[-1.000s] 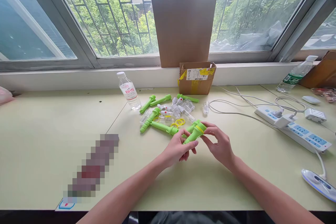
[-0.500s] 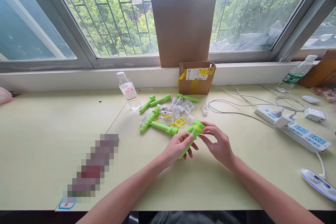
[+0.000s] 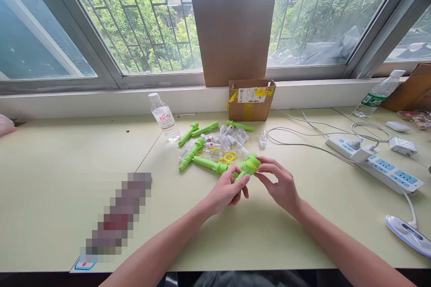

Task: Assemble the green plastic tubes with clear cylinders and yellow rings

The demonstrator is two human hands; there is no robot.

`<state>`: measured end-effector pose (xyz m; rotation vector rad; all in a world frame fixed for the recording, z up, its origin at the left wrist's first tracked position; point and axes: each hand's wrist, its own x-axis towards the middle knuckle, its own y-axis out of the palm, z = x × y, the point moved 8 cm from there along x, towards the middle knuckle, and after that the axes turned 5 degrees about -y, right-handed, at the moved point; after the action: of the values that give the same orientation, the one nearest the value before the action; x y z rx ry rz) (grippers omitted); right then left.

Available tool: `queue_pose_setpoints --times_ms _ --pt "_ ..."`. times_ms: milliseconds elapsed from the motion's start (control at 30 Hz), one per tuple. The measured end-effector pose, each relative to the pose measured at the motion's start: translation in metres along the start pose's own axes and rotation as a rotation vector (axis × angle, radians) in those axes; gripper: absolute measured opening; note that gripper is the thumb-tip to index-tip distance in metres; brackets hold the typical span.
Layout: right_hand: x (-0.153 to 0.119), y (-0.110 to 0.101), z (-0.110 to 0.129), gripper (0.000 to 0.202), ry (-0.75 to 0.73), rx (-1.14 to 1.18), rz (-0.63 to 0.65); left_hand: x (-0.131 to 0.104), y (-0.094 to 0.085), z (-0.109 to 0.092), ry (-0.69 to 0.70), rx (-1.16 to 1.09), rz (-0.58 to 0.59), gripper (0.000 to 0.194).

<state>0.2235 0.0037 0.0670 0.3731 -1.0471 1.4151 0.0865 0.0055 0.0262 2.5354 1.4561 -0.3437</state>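
Note:
My left hand (image 3: 228,191) is closed around a green plastic tube (image 3: 248,169) with a wide threaded head, held just above the table. A yellow ring (image 3: 252,164) encircles the tube below its threads. At the head's right side, the fingertips of my right hand (image 3: 276,180) press on the threaded end and ring. The tube's lower end is hidden by my left hand. Just beyond lie more green tubes (image 3: 210,164), loose yellow rings (image 3: 230,157), clear ribbed plastic cylinders (image 3: 239,147) and small white pieces with red dots (image 3: 211,145).
A cardboard box (image 3: 249,111) stands by the window ledge, with a water bottle (image 3: 164,119) left of the pile. One clear cylinder (image 3: 263,138) lies apart. To the right are a power strip (image 3: 380,166), cables, and another bottle (image 3: 373,98). A blurred-out object (image 3: 121,210) lies left.
The green tube has tilted in my left hand, so its lower end no longer shows. My left fingers have curled in further. My right hand stays at the threaded head.

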Motion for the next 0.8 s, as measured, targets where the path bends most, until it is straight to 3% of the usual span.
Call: queue_pose_setpoints --times_ms 233,567,800 --pt "-0.0006 0.0057 0.0041 0.027 0.007 0.047 0.034 0.0031 0.0000 -0.0032 0.062 -0.011 -0.003 0.042" --pt "-0.0031 0.0017 -0.0002 0.015 -0.012 -0.010 0.010 0.0026 0.0042 -0.0004 0.054 0.004 0.053 0.043" --pt "-0.0017 0.0010 0.0058 0.019 -0.059 -0.005 -0.011 -0.0010 0.0066 0.0005 0.001 0.015 0.045 0.040"
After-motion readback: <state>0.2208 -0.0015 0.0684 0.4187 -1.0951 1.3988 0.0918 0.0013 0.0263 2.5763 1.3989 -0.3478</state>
